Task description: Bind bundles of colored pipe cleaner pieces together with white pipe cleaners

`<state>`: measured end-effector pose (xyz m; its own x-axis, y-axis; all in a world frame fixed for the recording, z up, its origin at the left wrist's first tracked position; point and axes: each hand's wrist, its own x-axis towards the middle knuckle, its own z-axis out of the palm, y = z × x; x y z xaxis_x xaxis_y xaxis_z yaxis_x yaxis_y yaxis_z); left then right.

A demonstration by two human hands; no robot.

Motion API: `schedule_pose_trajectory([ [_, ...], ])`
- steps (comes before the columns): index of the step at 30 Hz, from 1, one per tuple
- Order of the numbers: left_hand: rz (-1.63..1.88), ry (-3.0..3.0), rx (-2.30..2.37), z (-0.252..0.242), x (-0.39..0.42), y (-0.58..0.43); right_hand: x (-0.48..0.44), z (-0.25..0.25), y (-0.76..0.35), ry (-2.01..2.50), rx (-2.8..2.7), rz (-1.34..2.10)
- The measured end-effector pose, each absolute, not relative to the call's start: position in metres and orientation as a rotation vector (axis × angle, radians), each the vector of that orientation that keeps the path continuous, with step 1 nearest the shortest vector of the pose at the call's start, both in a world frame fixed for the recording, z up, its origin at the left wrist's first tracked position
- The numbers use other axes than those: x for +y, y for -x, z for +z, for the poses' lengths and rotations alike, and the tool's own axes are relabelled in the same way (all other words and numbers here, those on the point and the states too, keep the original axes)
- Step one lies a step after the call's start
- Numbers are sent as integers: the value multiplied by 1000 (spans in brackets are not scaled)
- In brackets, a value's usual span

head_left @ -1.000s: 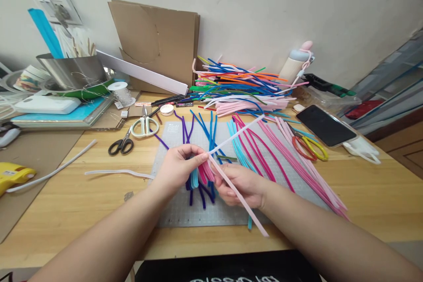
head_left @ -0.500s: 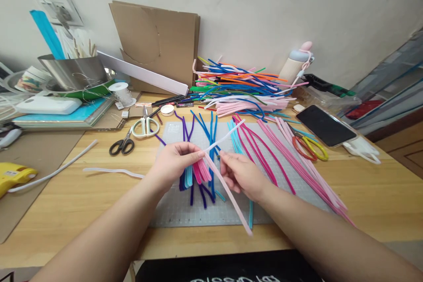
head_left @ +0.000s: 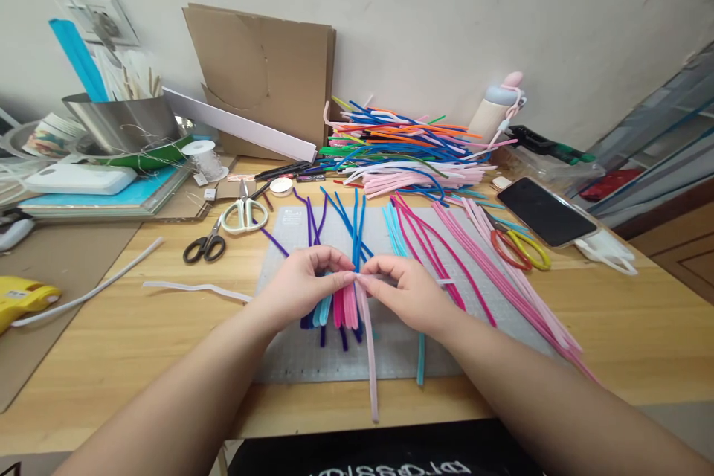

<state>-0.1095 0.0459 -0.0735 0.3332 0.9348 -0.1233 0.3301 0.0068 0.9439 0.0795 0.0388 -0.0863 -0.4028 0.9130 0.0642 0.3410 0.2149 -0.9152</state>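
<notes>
A pale pink pipe cleaner (head_left: 370,364) hangs down from between my fingertips, over the front edge of the grey cutting mat (head_left: 301,361). My left hand (head_left: 309,282) is closed in a pinch at its upper end. My right hand (head_left: 404,290) pinches the same spot, fingertips meeting the left ones. A whitish end (head_left: 445,281) sticks out to the right behind my right hand. Below my left fingers hang folded pipe cleaners: pink (head_left: 349,311), light blue (head_left: 322,311) and dark purple ones (head_left: 306,316). Their upper ends are hidden by my fingers.
Blue (head_left: 357,223), magenta (head_left: 429,253) and pink pipe cleaners (head_left: 491,268) lie across the mat. A colourful heap (head_left: 413,149) lies behind. Around are white scissors (head_left: 244,216), black scissors (head_left: 205,245), red-yellow scissors (head_left: 518,247), a phone (head_left: 545,212) and a yellow glue gun (head_left: 25,297).
My right hand has moved left and up to meet my left fingertips. The pale pink pipe cleaner has swung from slanting rightward to hanging nearly straight down; its whitish end now points right.
</notes>
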Motion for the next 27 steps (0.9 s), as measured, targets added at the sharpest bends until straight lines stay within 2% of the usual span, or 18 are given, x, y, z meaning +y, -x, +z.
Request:
schedule_pose_trajectory([
  [4,576,-1636,1228,-71,46,110,40,-92,-78,1187,-1696,1419],
  [7,551,-1632,1224,-71,45,109,39,-95,-78,1186,-1826,1312],
  [15,472,-1616,1189,-71,42,106,30,-90,-79,1284,-2210,740],
  [23,689,-1893,1196,-70,41,104,33,-92,-81,1253,-2131,949],
  [27,805,-2144,1222,-69,40,107,35,-92,-82,1188,-2109,898],
])
